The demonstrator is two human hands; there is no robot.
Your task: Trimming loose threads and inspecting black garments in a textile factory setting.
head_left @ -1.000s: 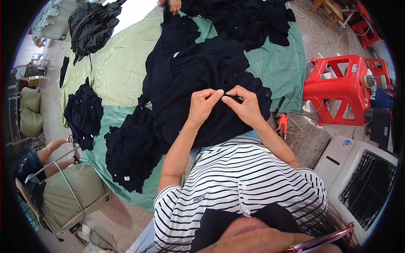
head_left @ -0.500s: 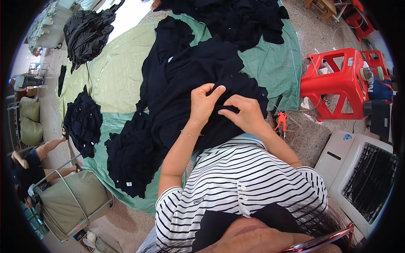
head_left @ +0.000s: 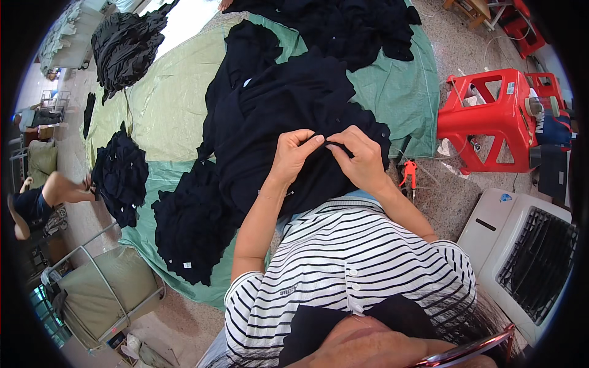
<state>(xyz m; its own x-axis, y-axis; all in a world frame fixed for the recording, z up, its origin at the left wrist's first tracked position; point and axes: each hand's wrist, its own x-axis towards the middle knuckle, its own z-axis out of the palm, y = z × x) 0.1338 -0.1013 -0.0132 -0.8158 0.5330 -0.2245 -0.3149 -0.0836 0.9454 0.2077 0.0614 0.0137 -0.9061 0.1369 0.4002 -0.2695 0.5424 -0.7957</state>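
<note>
L hand (head_left: pixel 293 154) & R hand (head_left: pixel 363 158) both pinching dark garment (head_left: pixel 288 104) edge at 12 o'clock; best keep fabric taut, thumbs close.

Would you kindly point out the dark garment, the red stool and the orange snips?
dark garment (head_left: pixel 288 116): head view, spread upper part.
red stool (head_left: pixel 491 116): head view, side.
orange snips (head_left: pixel 409 172): head view, handles.

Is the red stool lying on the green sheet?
No, the red stool stands on the bare floor, beside the green sheet.

A garment (head_left: pixel 288 116) lies on the tarp (head_left: pixel 172 110), a stool (head_left: pixel 491 116) right (a fan (head_left: pixel 521 251), perhaps, nearer).
</note>
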